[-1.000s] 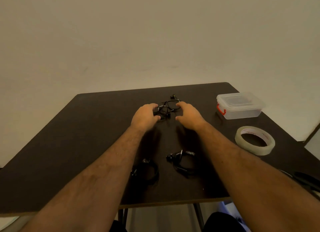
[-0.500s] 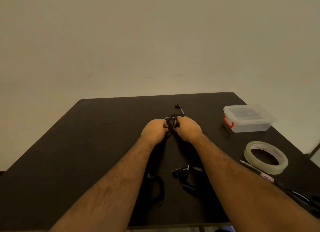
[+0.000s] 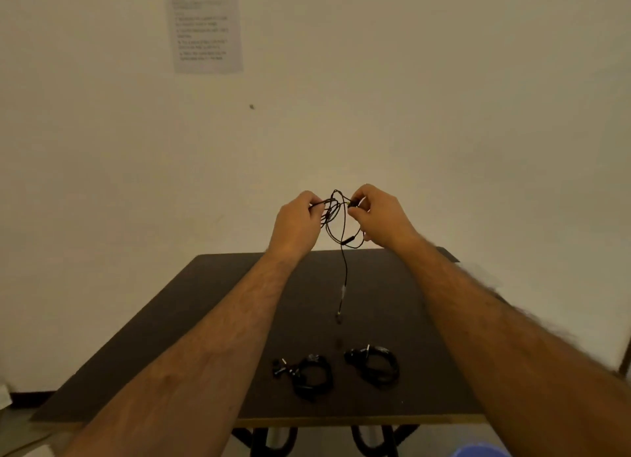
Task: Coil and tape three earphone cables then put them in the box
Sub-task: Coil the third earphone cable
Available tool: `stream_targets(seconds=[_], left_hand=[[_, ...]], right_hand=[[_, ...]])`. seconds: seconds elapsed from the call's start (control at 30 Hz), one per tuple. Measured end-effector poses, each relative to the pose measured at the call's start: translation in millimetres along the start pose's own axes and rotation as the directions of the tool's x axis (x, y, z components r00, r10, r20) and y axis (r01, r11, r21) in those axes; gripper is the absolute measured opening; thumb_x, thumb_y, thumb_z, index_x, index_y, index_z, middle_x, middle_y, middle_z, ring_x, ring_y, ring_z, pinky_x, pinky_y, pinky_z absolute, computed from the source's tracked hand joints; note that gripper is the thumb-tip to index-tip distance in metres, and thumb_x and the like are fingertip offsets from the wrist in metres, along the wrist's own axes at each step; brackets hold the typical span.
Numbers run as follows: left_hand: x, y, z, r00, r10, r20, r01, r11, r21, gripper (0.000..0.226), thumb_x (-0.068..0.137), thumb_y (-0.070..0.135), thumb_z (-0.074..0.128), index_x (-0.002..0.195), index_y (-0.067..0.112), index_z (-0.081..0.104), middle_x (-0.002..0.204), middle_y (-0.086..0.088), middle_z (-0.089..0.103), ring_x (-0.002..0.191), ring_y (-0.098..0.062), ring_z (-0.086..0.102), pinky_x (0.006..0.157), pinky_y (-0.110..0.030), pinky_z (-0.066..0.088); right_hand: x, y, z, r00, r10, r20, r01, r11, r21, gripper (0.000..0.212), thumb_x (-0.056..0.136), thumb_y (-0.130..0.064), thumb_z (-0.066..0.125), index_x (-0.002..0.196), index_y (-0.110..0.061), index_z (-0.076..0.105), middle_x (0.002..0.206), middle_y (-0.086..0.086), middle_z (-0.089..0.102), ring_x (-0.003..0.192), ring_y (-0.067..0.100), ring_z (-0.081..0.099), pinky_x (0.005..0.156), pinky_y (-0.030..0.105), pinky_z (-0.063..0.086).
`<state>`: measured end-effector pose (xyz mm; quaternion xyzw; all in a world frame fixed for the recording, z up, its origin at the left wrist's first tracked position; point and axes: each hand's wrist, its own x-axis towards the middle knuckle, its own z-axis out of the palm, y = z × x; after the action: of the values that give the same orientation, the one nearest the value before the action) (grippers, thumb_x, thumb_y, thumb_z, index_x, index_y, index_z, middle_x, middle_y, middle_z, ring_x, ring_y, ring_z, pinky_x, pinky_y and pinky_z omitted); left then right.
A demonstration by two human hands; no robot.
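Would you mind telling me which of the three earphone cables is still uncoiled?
The earphone cable held up between both hands, its plug end dangling loose; the other two lie coiled on the table.

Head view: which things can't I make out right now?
- Box and tape roll: not in the head view.
- Paper on the wall: print too blurred to read.
- Earphone cable: ends hidden inside left hand and right hand.
- Two coiled earphones: tape too small to confirm.
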<state>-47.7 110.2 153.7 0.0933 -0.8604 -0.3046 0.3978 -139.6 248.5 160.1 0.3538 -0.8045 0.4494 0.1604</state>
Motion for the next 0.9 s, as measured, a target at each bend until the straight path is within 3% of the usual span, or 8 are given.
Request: stream_targets(seconds=[0.13,0.2,0.27,0.33,0.43,0.6,0.73,0.9], left_hand=[[-17.5,62.0,-56.7,0.990,0.096,-0.102,-0.101,0.994,-0.050,0.018,0.102,0.023,0.050,0.104,0.011,0.063,0.087,0.003,0.061,0.073,-0.008,0.053,0.056,-0.010,0.033],[-32.4,89.3,-87.1,0.982,0.104,-0.155,-0.121,0.987,-0.108,0.016,0.100,0.025,0.054,0.097,0.013,0.064,0.080,0.006,0.061,0.070,-0.006,0.054,0.056,-0.009,0.035],[-54.7,107.4,-114.2,0.980,0.090,-0.180,-0.128,0.968,-0.214,0.016,0.096,0.028,0.060,0.090,0.015,0.066,0.078,0.005,0.065,0.074,-0.011,0.060,0.064,-0.019,0.046],[-77.8,117.1,-134.1,0.987,0.074,-0.140,-0.113,0.948,-0.297,0.017,0.094,0.028,0.064,0.083,0.016,0.069,0.075,0.004,0.068,0.075,-0.012,0.064,0.071,-0.029,0.050],[-102.3,125.3,-153.0,0.995,0.068,-0.070,-0.088,0.942,-0.324,0.022,0.095,0.029,0.063,0.078,0.017,0.070,0.065,0.009,0.064,0.057,0.004,0.058,0.060,-0.022,0.042],[-112.1,155.9,-166.6,0.998,0.068,-0.013,-0.068,0.924,-0.375,0.032,0.098,0.035,0.058,0.074,0.016,0.069,0.060,0.004,0.056,0.046,0.002,0.047,0.048,-0.011,0.037],[-111.6,177.4,-165.2,0.995,0.099,-0.017,-0.100,0.960,-0.260,0.038,0.097,0.040,0.057,0.066,0.019,0.067,0.054,0.008,0.054,0.051,-0.008,0.045,0.053,-0.023,0.035],[-110.4,198.8,-161.0,0.992,0.098,0.085,-0.069,0.952,-0.297,0.040,0.098,0.035,0.054,0.065,0.015,0.062,0.053,0.006,0.054,0.051,-0.010,0.042,0.047,-0.021,0.034]], right_hand=[[-24.9,-66.0,-57.8,0.992,-0.115,-0.051,0.116,0.993,0.019,0.010,0.095,-0.017,0.063,0.104,-0.013,0.061,0.085,0.012,0.064,0.065,0.020,0.060,0.049,0.028,0.057],[-44.3,-94.4,-89.0,0.987,-0.156,-0.044,0.158,0.986,0.052,0.012,0.093,-0.015,0.064,0.104,-0.012,0.063,0.080,0.014,0.066,0.061,0.016,0.057,0.049,0.030,0.056],[-70.0,-120.1,-118.2,0.979,-0.202,0.023,0.199,0.976,0.091,0.011,0.093,-0.015,0.064,0.104,-0.013,0.065,0.072,0.009,0.066,0.055,0.011,0.056,0.052,0.032,0.055],[-94.1,-139.9,-139.5,0.964,-0.250,0.087,0.241,0.964,0.110,0.011,0.092,-0.015,0.066,0.103,-0.015,0.066,0.069,0.005,0.067,0.053,0.009,0.057,0.053,0.029,0.054],[-125.4,-157.3,-160.0,0.941,-0.304,0.146,0.293,0.951,0.096,0.014,0.092,-0.014,0.067,0.106,-0.016,0.066,0.070,0.004,0.069,0.060,0.014,0.064,0.058,0.028,0.056],[-160.2,-143.3,-156.2,0.925,-0.255,0.282,0.208,0.960,0.185,0.014,0.092,-0.012,0.066,0.105,-0.015,0.065,0.071,0.004,0.071,0.066,0.019,0.071,0.069,0.035,0.061],[-169.7,-116.6,-145.8,0.893,-0.161,0.420,0.068,0.971,0.230,0.018,0.094,-0.010,0.062,0.111,-0.016,0.063,0.086,0.008,0.076,0.080,0.023,0.074,0.081,0.039,0.060],[-170.5,-107.9,-143.4,0.823,-0.105,0.558,0.042,0.991,0.125,0.018,0.095,-0.018,0.063,0.113,-0.022,0.063,0.094,0.003,0.077,0.089,0.018,0.073,0.087,0.034,0.058]])
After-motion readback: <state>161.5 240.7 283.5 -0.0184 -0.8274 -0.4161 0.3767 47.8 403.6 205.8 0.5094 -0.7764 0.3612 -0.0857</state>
